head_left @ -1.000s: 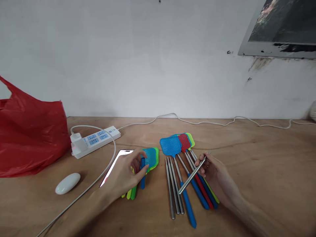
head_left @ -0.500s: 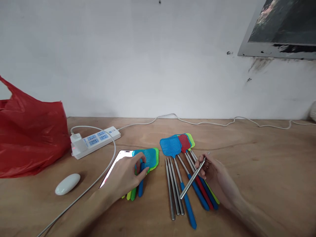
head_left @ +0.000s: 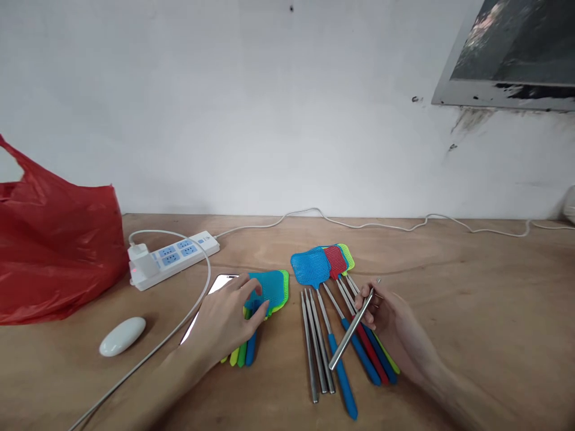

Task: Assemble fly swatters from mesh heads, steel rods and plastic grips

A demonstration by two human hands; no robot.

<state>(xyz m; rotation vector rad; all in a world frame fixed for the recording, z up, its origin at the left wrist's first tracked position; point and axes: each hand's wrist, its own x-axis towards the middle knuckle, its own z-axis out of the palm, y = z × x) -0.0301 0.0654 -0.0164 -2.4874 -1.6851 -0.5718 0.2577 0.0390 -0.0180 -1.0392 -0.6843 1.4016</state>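
Note:
My right hand (head_left: 387, 308) grips a silver metal rod (head_left: 348, 341), slanting down to the left above some fly swatters. My left hand (head_left: 231, 311) hovers at the fly swatter pieces (head_left: 272, 287), blue and green mesh heads with handles, with its thumb and fingers apart; whether it touches them I cannot tell. Between my hands, several metal rods (head_left: 318, 347) lie side by side. Beside them lies a blue fly swatter (head_left: 309, 266) with a metal shaft. A red fly swatter (head_left: 335, 260) and other blue and yellow-green ones lie fanned under my right hand.
A phone (head_left: 220, 281) with a lit screen is partly under my left hand. A white power strip (head_left: 179, 257) with a plug and cable lies at the left, near a white mouse-shaped object (head_left: 122, 336) and a red plastic bag (head_left: 58, 251). A white cord (head_left: 368, 225) runs along the wall.
The fingers of my left hand have spread a little from the blue piece, whose handle now sits slightly further left beside the green one. My right hand has hardly moved.

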